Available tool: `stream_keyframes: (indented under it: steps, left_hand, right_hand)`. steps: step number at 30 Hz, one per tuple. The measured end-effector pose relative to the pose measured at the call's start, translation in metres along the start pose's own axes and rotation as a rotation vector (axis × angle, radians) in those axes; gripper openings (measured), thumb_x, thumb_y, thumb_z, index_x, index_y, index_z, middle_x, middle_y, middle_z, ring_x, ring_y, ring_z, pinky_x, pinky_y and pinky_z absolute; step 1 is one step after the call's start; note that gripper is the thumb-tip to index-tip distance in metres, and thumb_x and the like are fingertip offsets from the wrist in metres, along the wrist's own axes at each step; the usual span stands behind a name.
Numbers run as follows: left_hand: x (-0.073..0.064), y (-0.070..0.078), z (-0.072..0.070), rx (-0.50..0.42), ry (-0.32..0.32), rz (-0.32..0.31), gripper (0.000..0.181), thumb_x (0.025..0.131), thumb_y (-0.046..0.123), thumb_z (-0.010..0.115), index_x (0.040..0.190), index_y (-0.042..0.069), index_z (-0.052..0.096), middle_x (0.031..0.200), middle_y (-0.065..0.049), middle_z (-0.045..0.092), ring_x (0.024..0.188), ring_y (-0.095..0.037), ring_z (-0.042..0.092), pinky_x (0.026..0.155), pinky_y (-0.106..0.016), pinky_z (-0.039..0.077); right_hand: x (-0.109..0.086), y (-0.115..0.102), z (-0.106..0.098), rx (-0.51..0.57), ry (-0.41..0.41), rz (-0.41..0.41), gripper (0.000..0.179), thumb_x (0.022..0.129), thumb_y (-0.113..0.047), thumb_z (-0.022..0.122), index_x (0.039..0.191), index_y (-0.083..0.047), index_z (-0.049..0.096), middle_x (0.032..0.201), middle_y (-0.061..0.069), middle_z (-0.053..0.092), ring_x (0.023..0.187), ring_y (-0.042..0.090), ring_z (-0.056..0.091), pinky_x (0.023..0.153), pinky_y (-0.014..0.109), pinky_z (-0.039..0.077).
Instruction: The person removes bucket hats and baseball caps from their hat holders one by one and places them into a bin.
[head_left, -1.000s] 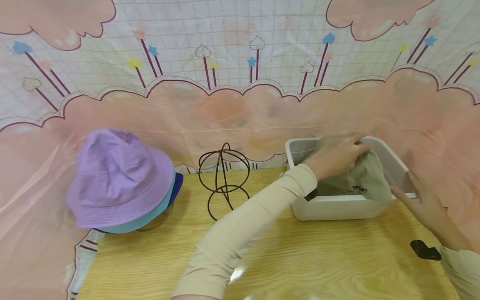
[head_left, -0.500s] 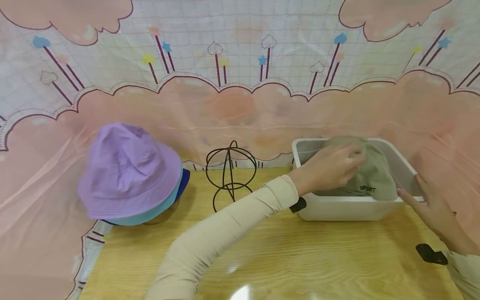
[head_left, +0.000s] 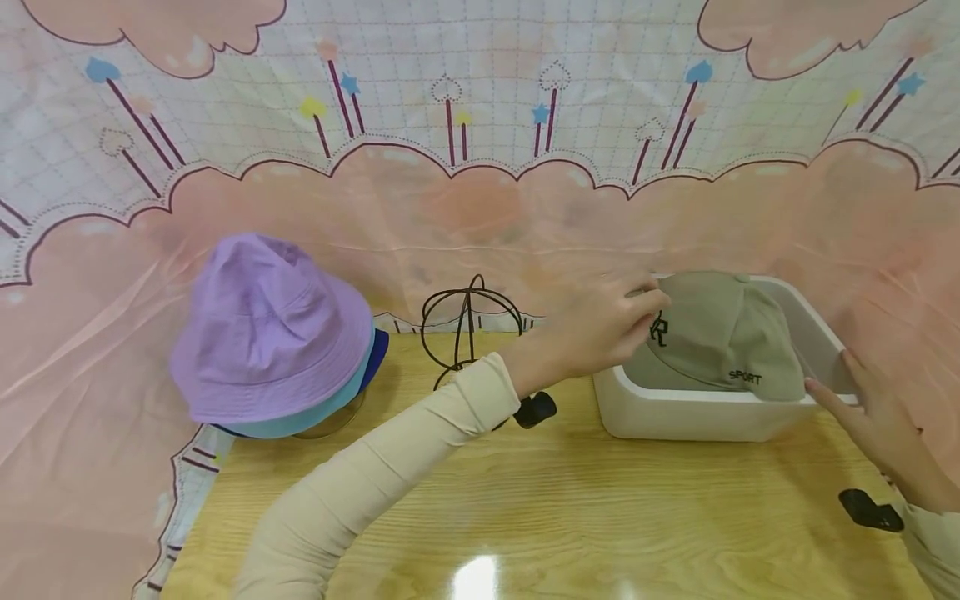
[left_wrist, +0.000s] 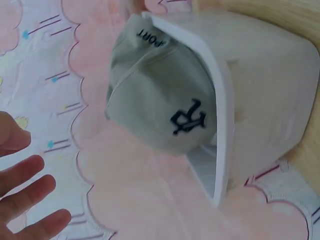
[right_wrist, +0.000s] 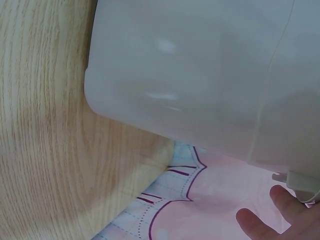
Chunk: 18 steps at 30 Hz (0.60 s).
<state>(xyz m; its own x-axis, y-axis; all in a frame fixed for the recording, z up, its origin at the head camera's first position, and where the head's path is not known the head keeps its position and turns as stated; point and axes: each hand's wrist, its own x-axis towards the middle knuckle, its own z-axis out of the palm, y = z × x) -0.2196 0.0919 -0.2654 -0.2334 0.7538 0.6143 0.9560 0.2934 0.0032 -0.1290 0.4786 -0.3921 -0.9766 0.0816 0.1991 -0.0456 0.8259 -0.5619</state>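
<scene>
A sage-green baseball cap with dark lettering sits in the white bin, its crown rising above the rim. My left hand hovers at the bin's left side, overlapping the cap's edge in the head view. In the left wrist view the fingers are spread and hold nothing, apart from the cap. My right hand rests at the bin's right front corner, thumb close to the cap's edge. Two of its fingers stretch out beside the bin in the right wrist view.
A purple bucket hat tops light-blue and dark-blue hats on a stand at the left. Between it and the bin stands a black wire hat stand, partly behind my left forearm. A patterned cloth hangs behind the wooden table.
My left hand has let go of the cap and drawn back leftward out of the bin, uncovering the cap's front emblem. The right hand stays at the bin's corner. The head view has shifted slightly.
</scene>
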Motion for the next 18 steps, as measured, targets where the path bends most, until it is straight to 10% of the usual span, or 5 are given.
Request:
stream_keyframes:
  steps: [18]
  left_hand:
    - [-0.06,-0.034,-0.066,-0.008,0.133,-0.18,0.017,0.091,0.007,0.058,0.104,0.005,0.067,0.103,-0.006,0.063,0.086,-0.016,0.06,0.074,-0.026,0.049]
  right_hand:
    - [-0.001,-0.002,0.0,-0.017,-0.037,0.023,0.077,0.098,-0.029,0.047,0.149,-0.002,-0.005,0.153,0.025,-0.01,0.132,0.057,-0.002,0.097,0.074,0.002]
